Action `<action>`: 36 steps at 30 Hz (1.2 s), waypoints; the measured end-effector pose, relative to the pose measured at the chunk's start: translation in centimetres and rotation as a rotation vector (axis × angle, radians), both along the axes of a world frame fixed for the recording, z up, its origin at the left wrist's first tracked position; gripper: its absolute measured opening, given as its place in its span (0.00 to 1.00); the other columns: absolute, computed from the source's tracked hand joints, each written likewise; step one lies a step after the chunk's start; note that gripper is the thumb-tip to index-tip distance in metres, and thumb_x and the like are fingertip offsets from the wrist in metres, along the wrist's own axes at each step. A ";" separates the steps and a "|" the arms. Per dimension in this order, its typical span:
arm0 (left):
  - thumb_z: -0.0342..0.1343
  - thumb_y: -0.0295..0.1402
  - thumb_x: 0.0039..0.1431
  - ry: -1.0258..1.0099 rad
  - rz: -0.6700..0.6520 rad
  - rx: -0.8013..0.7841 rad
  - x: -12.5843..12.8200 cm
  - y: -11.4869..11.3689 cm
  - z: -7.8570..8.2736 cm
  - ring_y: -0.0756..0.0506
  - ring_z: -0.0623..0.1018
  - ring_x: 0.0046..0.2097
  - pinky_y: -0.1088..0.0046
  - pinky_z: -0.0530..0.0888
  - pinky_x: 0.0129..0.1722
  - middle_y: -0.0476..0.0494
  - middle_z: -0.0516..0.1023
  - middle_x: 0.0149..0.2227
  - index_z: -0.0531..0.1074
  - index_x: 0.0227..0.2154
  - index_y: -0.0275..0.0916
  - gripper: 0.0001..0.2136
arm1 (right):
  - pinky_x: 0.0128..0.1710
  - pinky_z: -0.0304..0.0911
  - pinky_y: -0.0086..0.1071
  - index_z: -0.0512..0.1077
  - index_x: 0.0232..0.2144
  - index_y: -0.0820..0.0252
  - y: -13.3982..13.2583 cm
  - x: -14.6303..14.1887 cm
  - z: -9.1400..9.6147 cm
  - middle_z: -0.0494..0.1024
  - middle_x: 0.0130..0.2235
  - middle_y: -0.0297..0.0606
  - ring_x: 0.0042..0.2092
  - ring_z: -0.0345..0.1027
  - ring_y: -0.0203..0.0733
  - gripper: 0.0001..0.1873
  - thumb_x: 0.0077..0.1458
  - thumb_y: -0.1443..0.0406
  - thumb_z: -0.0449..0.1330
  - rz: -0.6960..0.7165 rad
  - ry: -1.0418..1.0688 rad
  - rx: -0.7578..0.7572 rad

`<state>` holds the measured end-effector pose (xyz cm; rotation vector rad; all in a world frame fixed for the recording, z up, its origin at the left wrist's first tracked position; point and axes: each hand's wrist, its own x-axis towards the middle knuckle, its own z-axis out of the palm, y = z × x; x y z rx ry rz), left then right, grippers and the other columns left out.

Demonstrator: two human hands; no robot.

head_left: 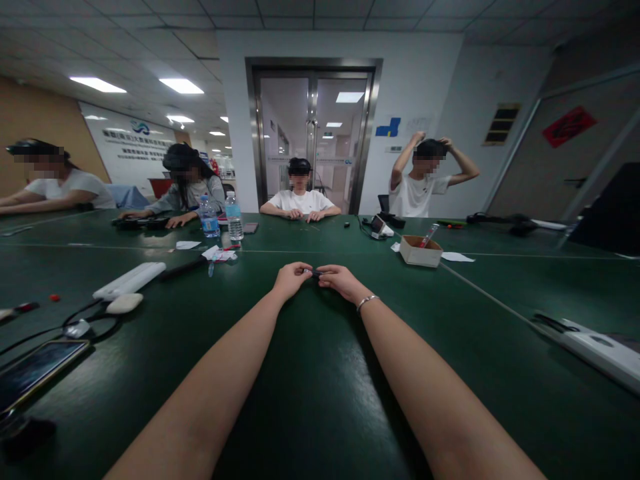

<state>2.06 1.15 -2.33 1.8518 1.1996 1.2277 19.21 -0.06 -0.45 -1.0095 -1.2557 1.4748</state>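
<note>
Both my arms reach forward over the green table, and my hands meet near its middle. Between the fingertips is a small dark object with a pale or silvery bit at its left end; it is too small to name. My left hand pinches the left end, thumb and fingers closed. From the other side, the closed fingers of my right hand grip the right end. A silver bracelet circles my right wrist. Fingers cover much of the object.
To the left lie a phone, cables, a white power strip and two water bottles. At right are an open box and another white strip. Several people sit round the table, one across from me.
</note>
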 end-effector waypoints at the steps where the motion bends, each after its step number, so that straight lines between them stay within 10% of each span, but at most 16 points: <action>1: 0.57 0.34 0.48 -0.019 -0.015 -0.015 0.0 0.1 -0.1 0.46 0.76 0.39 0.69 0.71 0.42 0.42 0.77 0.36 0.73 0.37 0.38 0.12 | 0.26 0.68 0.22 0.70 0.37 0.72 0.0 0.1 0.0 0.75 0.27 0.40 0.24 0.70 0.32 0.14 0.47 0.83 0.56 -0.004 0.024 -0.007; 36: 0.51 0.36 0.54 -0.071 -0.061 -0.192 0.2 -0.1 0.4 0.47 0.78 0.33 0.74 0.71 0.31 0.40 0.78 0.31 0.71 0.34 0.33 0.11 | 0.26 0.69 0.21 0.71 0.33 0.73 0.2 0.1 -0.4 0.74 0.29 0.42 0.24 0.70 0.31 0.07 0.51 0.81 0.57 -0.016 0.093 0.002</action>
